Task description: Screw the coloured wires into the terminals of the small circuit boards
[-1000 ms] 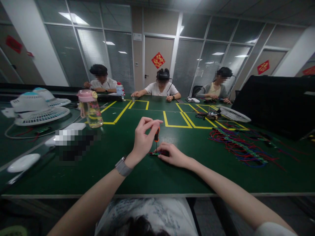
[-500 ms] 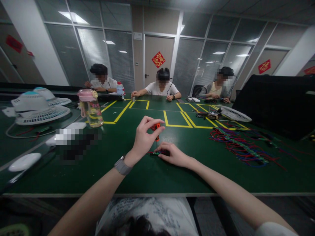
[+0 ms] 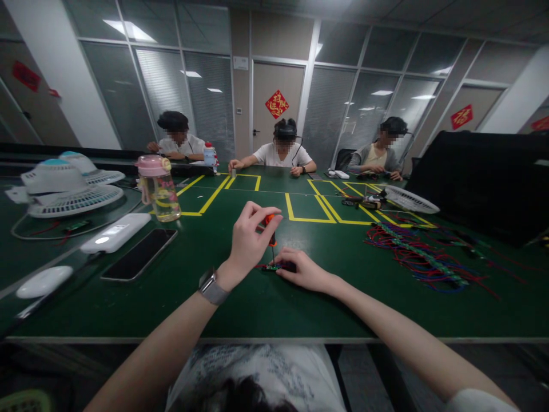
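My left hand is closed around the orange and black handle of a screwdriver, with thumb and fingertips at its top. The screwdriver stands nearly upright, its thin shaft reaching down to a small green circuit board on the table. Red wires come off the board's left side. Resting on the table, my right hand has its fingers closed at the board's right end, where a dark part lies under the palm. The fingers partly cover the board.
On the right lie a row of wired circuit boards and a white fan grille. To the left are a drink bottle, a phone, a white power bank and fan parts. Several people sit across the green table.
My left hand and the screwdriver's handle have shifted slightly to the left, and the handle now leans a little that way. My right hand and the board have hardly moved.
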A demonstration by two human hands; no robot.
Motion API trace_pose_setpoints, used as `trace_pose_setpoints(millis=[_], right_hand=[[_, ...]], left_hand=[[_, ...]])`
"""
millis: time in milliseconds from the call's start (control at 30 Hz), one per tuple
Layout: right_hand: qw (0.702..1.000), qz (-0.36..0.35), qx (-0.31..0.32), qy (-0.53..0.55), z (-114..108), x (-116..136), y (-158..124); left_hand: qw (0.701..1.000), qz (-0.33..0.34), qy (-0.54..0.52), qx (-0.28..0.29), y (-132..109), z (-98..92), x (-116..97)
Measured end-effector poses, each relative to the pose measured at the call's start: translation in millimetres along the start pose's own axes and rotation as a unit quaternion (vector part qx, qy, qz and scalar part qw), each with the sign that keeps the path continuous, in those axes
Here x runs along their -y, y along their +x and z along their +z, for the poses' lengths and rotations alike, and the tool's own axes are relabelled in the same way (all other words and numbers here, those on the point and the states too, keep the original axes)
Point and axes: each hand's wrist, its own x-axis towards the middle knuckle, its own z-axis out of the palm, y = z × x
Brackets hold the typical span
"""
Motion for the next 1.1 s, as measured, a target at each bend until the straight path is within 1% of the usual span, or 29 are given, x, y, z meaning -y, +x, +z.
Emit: trace_pose_setpoints(millis=[100,200,233,267,367,433,500,567,633,700,767,867,933,1000,1100], right_hand=[[1.000,0.001,0.003,0.001,-0.3,0.2,0.0],[1.000,0.002,0.003,0.004,-0.5,0.3,-0.1],[1.000,0.002,0.003,0.004,-0.6,0.5,-0.1],[1.000,0.003,0.004,0.003,-0.7,0.7,-0.1],[1.000,0.005,0.005,0.000,-1.0,1.6,-0.2],[1.000,0.005,0.005,0.004,-1.1,1.8,-0.3],[1.000,0.004,0.006,0.010,-1.1,1.3,-0.4],[1.000,0.000,0.008,0.017,-1.0,0.3,-0.4],[1.000,-0.004,0.009,0.021,-0.9,-0.8,-0.5],[1.000,-0.008,0.007,0.020,-0.8,-1.7,-0.7],[1.000,-0.011,0.004,0.019,-0.5,-2.3,-0.9],[1.000,-0.010,0.002,0.021,0.4,-3.2,-1.1],[1.000,-0.008,0.000,0.024,1.2,-4.2,-1.1],[1.000,-0.007,-0.003,0.028,2.0,-5.2,-1.1],[1.000,-0.006,-0.003,0.028,2.4,-6.2,-1.1]], left_hand=[[0.999,0.020,-0.022,0.030,0.1,0.8,-0.2],[0.993,-0.004,-0.094,0.074,1.6,2.7,0.9],[0.992,-0.012,-0.100,0.078,2.4,2.7,1.3],[0.993,-0.014,-0.091,0.072,3.3,2.3,1.6],[0.999,0.007,-0.023,0.028,5.2,-0.9,1.2],[1.000,0.014,-0.009,0.019,5.4,-2.8,0.1],[0.999,0.013,-0.041,0.033,4.9,-3.0,-1.0],[0.993,0.003,-0.105,0.059,4.0,-1.3,-1.7],[0.981,-0.026,-0.174,0.085,3.2,1.5,-1.7],[0.973,-0.050,-0.205,0.095,2.6,3.7,-1.3],[0.978,-0.043,-0.189,0.084,2.1,4.6,-0.9],[0.992,-0.006,-0.116,0.049,1.5,3.4,-1.0],[0.996,0.014,-0.077,0.040,0.9,2.4,-1.8],[0.995,0.025,-0.079,0.055,0.3,2.5,-2.7],[0.986,-0.001,-0.144,0.088,-0.5,4.5,-3.3]])
